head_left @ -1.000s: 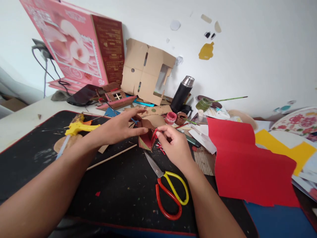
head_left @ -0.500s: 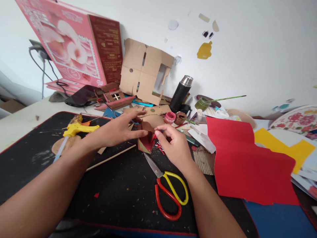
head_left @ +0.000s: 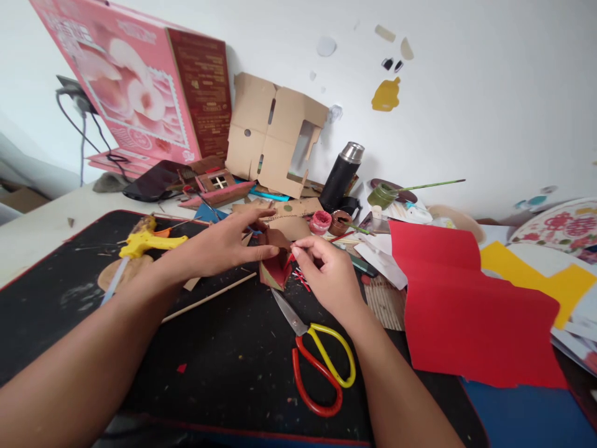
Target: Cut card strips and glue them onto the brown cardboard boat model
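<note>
Craft piece matt, cardboard-like (scissors: metal, glossy handles)

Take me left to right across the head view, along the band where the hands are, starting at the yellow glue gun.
Yellow plastic glue gun → left hand → small folded red-and-brown piece → right hand → ridged tan cardboard piece → large red sheet → yellow cut-out sheet.

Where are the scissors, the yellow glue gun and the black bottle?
Scissors [head_left: 297, 325]: head view, on the metal by the pivot.
Yellow glue gun [head_left: 140, 244]: head view, on its body.
Black bottle [head_left: 337, 183]: head view, middle of its dark side.
</note>
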A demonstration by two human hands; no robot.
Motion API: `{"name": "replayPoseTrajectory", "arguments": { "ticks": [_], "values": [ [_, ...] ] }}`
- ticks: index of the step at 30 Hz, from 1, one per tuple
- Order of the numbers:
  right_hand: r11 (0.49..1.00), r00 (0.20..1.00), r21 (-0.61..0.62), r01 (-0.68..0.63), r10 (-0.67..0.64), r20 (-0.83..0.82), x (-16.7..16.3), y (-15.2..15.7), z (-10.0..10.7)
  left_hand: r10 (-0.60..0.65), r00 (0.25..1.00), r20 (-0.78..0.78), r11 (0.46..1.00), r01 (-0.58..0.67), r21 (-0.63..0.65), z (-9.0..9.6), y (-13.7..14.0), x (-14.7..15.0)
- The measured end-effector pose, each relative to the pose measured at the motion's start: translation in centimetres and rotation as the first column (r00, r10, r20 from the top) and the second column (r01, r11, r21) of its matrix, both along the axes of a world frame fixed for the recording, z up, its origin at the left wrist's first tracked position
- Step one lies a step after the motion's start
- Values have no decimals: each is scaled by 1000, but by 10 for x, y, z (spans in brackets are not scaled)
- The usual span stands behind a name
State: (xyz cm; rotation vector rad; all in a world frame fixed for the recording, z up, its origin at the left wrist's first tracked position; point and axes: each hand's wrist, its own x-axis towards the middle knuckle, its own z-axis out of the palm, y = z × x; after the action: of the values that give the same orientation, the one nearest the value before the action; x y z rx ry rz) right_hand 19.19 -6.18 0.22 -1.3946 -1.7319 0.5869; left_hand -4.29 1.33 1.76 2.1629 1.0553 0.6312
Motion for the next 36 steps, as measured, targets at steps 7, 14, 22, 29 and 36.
{"name": "replayPoseTrajectory", "arguments": {
  "ticks": [7,14,22,29,36],
  "values": [
    [1000,1000,5,-2,2,-4,0,0,0,9,1000,-6,1000,-9,-3,-1,1,0],
    [1000,1000,1,-10,10,-9,-1,0,0,-2,1000,13,1000,3,-29,-1,1,-1],
    [1000,1000,7,-10,10,-25,-1,-1,1,-16,1000,17,1000,16,-8,-1,1,-1],
    [1000,1000,8,-7,7,-22,-1,0,-1,-6,1000,11,1000,6,-6,-1,1,-1],
    [1000,993,13,13,-11,-119,1,1,-1,0,1000,11,1000,0,-15,1,2,-2]
  ]
}}
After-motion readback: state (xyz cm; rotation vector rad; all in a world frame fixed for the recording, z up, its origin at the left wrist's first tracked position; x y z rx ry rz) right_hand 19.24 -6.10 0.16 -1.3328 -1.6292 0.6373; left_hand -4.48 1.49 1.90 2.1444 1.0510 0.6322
